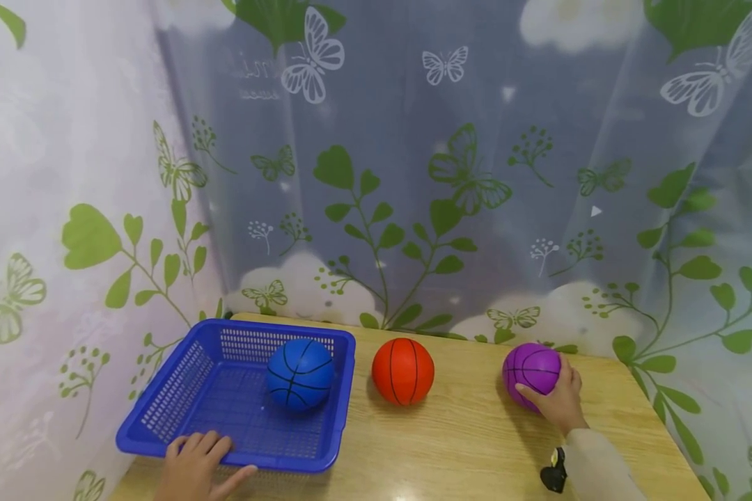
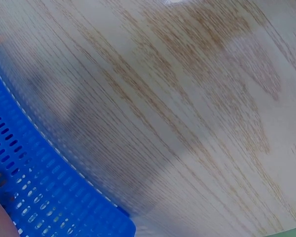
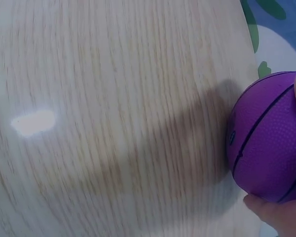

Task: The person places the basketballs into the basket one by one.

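Observation:
My right hand (image 1: 562,400) grips a purple ball (image 1: 529,372) with black basketball lines, thumb on the near side and fingers round its right. In the right wrist view, the purple ball (image 3: 266,143) sits at the right edge between thumb and fingertips. My left hand (image 1: 197,465) holds the near rim of a blue plastic basket (image 1: 335,445), fingers over the rim and thumb outside it. The basket's slotted wall (image 2: 49,182) fills the lower left of the left wrist view. Inside the basket, toward its right, lies a blue ball (image 1: 299,374).
An orange-red ball (image 1: 403,371) rests on the wooden table (image 1: 451,445) between the basket and the purple ball. A small black object (image 1: 554,472) lies by the right sleeve (image 1: 601,465). A curtain (image 1: 401,209) printed with leaves and butterflies closes off the back and sides.

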`<state>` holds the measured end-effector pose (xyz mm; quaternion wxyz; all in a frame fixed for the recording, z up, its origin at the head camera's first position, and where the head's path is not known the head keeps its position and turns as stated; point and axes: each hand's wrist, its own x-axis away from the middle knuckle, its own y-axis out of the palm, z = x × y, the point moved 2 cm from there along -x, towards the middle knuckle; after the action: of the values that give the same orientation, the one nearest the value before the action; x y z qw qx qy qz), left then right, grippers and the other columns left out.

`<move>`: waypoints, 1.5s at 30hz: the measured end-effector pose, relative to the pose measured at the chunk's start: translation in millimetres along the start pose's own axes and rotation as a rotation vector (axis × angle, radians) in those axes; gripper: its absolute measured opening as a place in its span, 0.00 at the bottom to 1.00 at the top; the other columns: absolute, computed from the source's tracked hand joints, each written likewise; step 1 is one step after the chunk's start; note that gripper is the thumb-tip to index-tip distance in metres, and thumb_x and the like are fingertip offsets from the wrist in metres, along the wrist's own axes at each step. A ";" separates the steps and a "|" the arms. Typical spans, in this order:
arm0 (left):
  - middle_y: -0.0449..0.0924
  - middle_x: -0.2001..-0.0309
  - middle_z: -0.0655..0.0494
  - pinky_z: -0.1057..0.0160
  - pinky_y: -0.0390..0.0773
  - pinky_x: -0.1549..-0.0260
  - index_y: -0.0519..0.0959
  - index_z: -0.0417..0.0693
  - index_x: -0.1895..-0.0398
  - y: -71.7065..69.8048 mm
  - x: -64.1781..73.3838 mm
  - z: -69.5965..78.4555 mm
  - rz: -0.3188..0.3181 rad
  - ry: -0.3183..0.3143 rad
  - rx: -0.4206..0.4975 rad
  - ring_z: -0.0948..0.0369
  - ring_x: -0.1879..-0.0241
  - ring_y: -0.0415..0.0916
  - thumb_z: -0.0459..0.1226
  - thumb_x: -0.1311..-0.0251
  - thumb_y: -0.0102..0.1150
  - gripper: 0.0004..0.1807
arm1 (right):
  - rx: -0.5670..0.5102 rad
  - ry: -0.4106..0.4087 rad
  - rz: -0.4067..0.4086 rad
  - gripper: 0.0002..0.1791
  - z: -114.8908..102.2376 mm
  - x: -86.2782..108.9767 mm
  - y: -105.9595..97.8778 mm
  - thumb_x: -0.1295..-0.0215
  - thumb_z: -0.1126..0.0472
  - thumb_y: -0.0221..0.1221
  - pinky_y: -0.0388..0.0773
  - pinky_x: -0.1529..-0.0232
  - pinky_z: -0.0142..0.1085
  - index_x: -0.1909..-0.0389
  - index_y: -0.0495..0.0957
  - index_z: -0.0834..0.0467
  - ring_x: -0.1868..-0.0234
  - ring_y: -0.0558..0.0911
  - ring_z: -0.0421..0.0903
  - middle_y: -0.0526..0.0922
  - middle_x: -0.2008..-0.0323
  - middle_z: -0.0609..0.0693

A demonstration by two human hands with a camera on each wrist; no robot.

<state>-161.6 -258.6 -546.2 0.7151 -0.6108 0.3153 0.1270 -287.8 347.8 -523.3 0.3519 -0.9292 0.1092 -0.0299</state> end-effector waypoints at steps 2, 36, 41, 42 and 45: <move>0.68 0.76 0.67 0.43 0.71 0.66 0.73 0.62 0.79 0.8 0.0 0.0 0.007 0.006 0.002 0.60 0.73 0.70 0.67 0.60 0.64 0.24 | -0.011 0.003 0.037 0.63 0.8 1.5 -0.3 0.47 0.54 0.70 0.58 0.41 0.69 0.26 0.31 0.62 0.35 0.52 0.78 0.37 0.32 0.76; 0.71 0.74 0.65 0.43 0.69 0.65 0.74 0.60 0.78 -1.4 -0.1 2.0 -0.014 -0.005 0.027 0.59 0.71 0.71 0.66 0.60 0.65 0.23 | -0.298 -0.343 0.039 0.56 -166.6 41.7 47.8 0.53 0.55 0.75 0.71 0.45 0.59 0.27 0.50 0.45 0.36 0.66 0.62 0.55 0.31 0.58; 0.70 0.75 0.66 0.43 0.69 0.65 0.74 0.60 0.78 -1.4 0.4 2.1 -0.009 -0.005 0.030 0.59 0.72 0.70 0.66 0.59 0.65 0.23 | -0.404 -0.375 -0.043 0.54 -209.1 66.9 62.0 0.52 0.59 0.74 0.75 0.48 0.56 0.27 0.51 0.46 0.36 0.67 0.62 0.55 0.31 0.58; 0.70 0.75 0.66 0.43 0.69 0.65 0.73 0.61 0.78 -1.7 0.3 2.1 -0.007 -0.004 0.029 0.60 0.72 0.70 0.66 0.59 0.65 0.23 | -0.423 -0.379 -0.057 0.54 -218.4 73.2 64.2 0.52 0.60 0.74 0.75 0.49 0.56 0.27 0.51 0.47 0.37 0.67 0.63 0.55 0.31 0.59; 0.70 0.75 0.66 0.43 0.69 0.66 0.73 0.61 0.78 -2.2 -0.2 2.2 -0.007 0.001 0.026 0.60 0.72 0.70 0.66 0.59 0.65 0.23 | -0.464 -0.413 -0.072 0.53 -242.7 90.2 72.9 0.52 0.64 0.73 0.76 0.50 0.56 0.28 0.52 0.53 0.38 0.68 0.65 0.57 0.32 0.62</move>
<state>-159.9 -256.9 -544.2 0.7232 -0.6027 0.3151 0.1203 -245.3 117.4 -391.1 0.1437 -0.9745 0.0062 0.1725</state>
